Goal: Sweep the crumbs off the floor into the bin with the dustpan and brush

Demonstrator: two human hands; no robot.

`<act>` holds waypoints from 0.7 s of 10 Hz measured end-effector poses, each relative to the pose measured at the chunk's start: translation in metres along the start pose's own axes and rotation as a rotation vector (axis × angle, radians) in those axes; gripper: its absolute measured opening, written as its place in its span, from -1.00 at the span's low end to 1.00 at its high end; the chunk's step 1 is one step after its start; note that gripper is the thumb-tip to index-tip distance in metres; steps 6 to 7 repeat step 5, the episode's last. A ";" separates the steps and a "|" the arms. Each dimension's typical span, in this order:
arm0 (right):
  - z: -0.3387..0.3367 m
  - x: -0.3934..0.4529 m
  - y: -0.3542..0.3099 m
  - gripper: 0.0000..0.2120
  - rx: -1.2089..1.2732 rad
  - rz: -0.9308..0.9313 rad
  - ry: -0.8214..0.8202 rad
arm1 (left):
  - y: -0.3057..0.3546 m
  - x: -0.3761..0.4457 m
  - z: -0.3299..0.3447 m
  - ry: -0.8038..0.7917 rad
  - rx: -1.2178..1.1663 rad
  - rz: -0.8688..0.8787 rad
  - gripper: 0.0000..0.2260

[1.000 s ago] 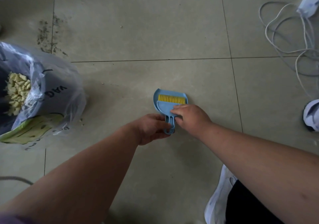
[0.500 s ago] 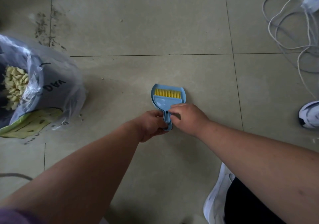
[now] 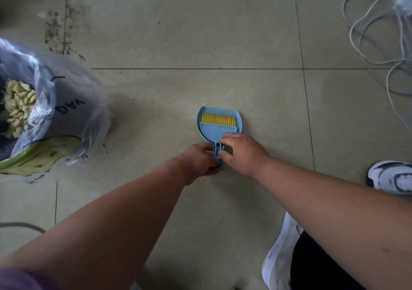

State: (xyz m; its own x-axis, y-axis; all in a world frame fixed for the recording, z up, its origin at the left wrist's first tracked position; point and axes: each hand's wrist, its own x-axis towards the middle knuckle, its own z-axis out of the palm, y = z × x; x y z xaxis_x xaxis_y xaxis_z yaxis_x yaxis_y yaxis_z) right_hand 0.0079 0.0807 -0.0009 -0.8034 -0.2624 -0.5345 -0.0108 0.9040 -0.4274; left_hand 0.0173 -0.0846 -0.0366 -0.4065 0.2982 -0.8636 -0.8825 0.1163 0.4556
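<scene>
A small blue dustpan (image 3: 200,122) lies flat on the tiled floor with a blue brush (image 3: 217,130) nested in it, yellow bristles pointing away from me. My left hand (image 3: 200,161) grips the stacked handles from the left. From the right, my right hand (image 3: 242,150) has its fingers curled on the handle where it meets the brush body. The bin (image 3: 58,120), lined with a clear plastic bag, stands at the left and holds pale yellow crumbs (image 3: 17,106). A few loose crumbs (image 3: 103,146) lie by the bag's base.
White cables (image 3: 379,44) sprawl at the upper right. A white and dark shoe (image 3: 392,177) sits at the right edge, and another white shoe (image 3: 278,256) is below my right arm. Dark dirt marks (image 3: 55,33) stain the tile seam at upper left.
The view has shifted a little. My right hand has slid from on top of the handle to its right side, and the handle now shows between both hands. The dustpan stays on the floor.
</scene>
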 end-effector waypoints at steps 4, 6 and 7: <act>-0.023 0.017 -0.006 -0.50 0.083 0.051 0.145 | 0.051 -0.018 -0.040 0.327 1.121 0.223 -0.48; -0.039 0.036 -0.019 -0.48 0.154 0.084 0.203 | 0.071 -0.022 -0.057 0.358 1.150 0.164 -0.50; -0.039 0.036 -0.019 -0.48 0.154 0.084 0.203 | 0.071 -0.022 -0.057 0.358 1.150 0.164 -0.50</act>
